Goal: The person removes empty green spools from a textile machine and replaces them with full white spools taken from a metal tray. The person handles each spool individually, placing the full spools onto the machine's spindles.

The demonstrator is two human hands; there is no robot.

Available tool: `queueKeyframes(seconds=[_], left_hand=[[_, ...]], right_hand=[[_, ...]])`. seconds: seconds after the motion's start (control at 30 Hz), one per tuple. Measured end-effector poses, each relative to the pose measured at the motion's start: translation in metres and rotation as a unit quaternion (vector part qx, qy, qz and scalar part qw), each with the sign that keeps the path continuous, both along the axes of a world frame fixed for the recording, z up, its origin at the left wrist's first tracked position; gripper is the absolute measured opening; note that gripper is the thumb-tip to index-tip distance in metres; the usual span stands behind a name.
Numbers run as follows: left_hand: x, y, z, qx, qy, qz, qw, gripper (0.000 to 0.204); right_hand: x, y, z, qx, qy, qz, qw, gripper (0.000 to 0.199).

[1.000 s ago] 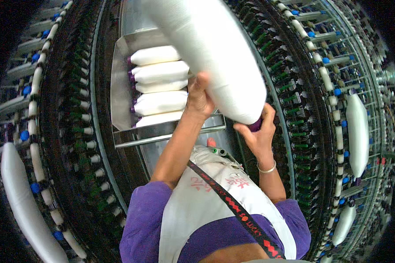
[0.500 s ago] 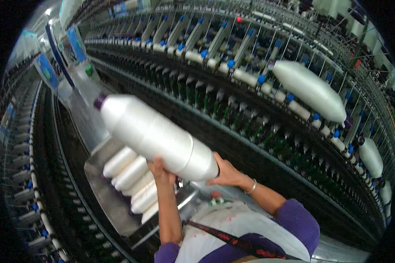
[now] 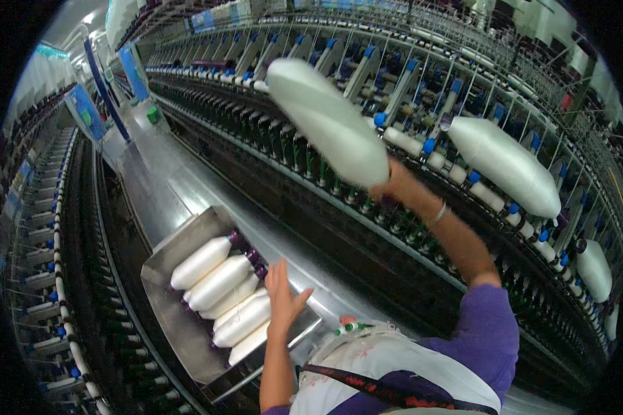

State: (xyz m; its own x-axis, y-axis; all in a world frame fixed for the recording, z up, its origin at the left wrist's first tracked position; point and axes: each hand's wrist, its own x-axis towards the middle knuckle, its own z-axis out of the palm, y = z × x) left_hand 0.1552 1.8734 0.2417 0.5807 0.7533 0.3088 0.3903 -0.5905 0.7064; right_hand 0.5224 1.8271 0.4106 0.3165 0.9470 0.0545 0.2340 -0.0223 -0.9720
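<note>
Evidently, the fingers of the right hand [image 3: 396, 181] are closed around the near end of a large white yarn bobbin [image 3: 329, 124], though blur hides how each fingertip sits. The bobbin stretches up and leftward from that grip, its far end free in front of the machine's white rollers [image 3: 436, 160]. Held at one end, it probably pulls down on the wrist; I judge it moderately heavy, firm inside, with a smooth, slightly slippery winding that would scuff or snag under a hard pinch. The end looks the better place to grasp, with a flat palm under the belly for support.

Down and left of those fingers, the left hand [image 3: 284, 294] has its fingers extended and thumb spread apart, holding nothing; I cannot tell whether it touches anything. Just left of its fingertips lie more white bobbins [image 3: 218, 283] in a metal tray [image 3: 190, 238], with purple tips [image 3: 256, 263] that likely make stiff handholds. Right of the gripping fingers, another white bobbin [image 3: 505, 166] hangs on the machine.
</note>
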Motion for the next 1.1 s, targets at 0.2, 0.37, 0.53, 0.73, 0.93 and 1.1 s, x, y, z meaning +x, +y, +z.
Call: queueKeyframes(seconds=[0.2,0.37,0.53,0.73,0.93,1.1], left_hand=[[-0.161,-0.077,-0.103,-0.077,0.471,0.062,0.877,0.136],[-0.171,-0.09,-0.125,0.032,0.37,0.179,0.911,0.109],[-0.156,-0.082,-0.122,0.008,0.362,0.199,0.91,0.094],[-0.151,-0.074,-0.118,0.025,0.315,0.194,0.929,0.093],[-0.14,-0.055,-0.099,0.024,0.308,0.163,0.937,0.091],[-0.143,-0.024,-0.097,0.032,0.315,0.169,0.933,0.085]], right_hand=[[0.079,0.098,0.097,-0.145,-0.536,-0.269,0.787,0.073],[0.118,0.146,0.096,-0.075,-0.704,-0.286,0.646,0.054],[0.105,0.153,0.11,-0.182,-0.657,-0.272,0.68,0.062],[-0.06,0.101,-0.017,0.138,-0.612,-0.101,0.772,0.099],[-0.226,0.012,-0.235,-0.069,-0.497,0.408,0.763,0.124],[-0.242,0.04,-0.274,0.084,-0.5,0.298,0.809,0.08]])
